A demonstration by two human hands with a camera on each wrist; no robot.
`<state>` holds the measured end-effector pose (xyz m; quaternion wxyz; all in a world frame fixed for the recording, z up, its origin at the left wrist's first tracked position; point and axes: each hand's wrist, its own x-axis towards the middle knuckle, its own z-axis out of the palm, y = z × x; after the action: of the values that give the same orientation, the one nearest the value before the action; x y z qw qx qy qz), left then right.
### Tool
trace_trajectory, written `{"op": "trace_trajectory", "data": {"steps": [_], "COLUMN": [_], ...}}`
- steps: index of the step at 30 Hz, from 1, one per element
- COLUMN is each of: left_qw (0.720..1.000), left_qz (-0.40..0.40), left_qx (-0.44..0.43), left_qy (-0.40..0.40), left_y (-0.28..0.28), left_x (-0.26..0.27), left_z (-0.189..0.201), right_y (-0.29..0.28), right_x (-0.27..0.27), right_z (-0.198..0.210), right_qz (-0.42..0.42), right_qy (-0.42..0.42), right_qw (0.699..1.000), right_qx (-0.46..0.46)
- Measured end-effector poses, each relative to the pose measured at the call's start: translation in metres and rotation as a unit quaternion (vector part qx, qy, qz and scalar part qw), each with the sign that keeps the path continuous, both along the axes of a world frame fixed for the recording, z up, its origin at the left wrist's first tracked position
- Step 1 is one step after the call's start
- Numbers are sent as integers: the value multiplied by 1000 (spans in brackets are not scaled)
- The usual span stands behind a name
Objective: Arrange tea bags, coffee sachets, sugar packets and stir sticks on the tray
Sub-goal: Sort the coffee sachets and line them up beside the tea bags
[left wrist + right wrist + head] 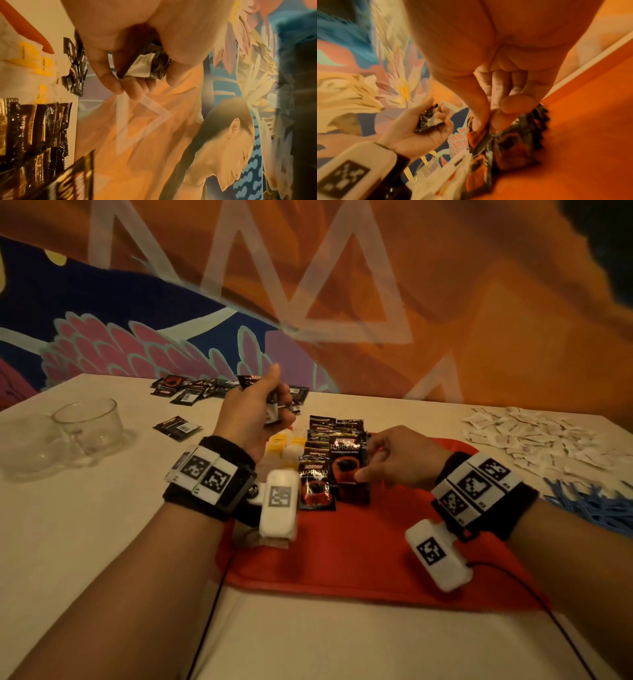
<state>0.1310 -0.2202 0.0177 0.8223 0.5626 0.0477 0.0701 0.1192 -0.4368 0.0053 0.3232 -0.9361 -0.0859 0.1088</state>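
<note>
A red tray [376, 549] lies on the table in front of me. Black coffee sachets [317, 453] lie overlapped in rows at its far left part, beside yellow-tagged tea bags [284, 445]. My right hand [394, 460] pinches one coffee sachet [346, 463] [505, 142] by its edge, low over the tray next to the rows. My left hand [253, 412] is raised above the tray's far left corner and grips a small bunch of coffee sachets [145, 63] [428, 120] in its curled fingers.
Loose coffee sachets [191, 392] are scattered at the table's far side. Two glass cups [89, 426] stand at the left. White sugar packets [534, 436] lie heaped at the right, blue stir sticks [596, 505] beside them. A painted wall rises behind the table.
</note>
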Motion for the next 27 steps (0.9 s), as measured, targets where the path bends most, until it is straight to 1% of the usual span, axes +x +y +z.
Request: {"op": "trace_trajectory", "data": {"steps": [4, 8, 13, 18, 27], "left_qw": [999, 999, 999, 999, 999], "left_qz": [-8, -27, -36, -33, -42], "left_qx": [-30, -21, -17, -11, 1], "left_qy": [19, 31, 31, 31, 31], "left_y": [0, 2, 3, 4, 5], "left_x": [-1, -1, 1, 1, 1], "left_z": [1, 0, -2, -3, -4], "right_y": [-6, -5, -3, 1, 3], "right_x": [-7, -8, -7, -3, -4], "right_z": [-10, -15, -15, -16, -16], "right_qz": [-20, -37, -45, -51, -66], "right_qy": [53, 66, 107, 109, 104], "right_qw": [998, 996, 993, 993, 992], "right_qx": [-27, -41, -28, -16, -25]}}
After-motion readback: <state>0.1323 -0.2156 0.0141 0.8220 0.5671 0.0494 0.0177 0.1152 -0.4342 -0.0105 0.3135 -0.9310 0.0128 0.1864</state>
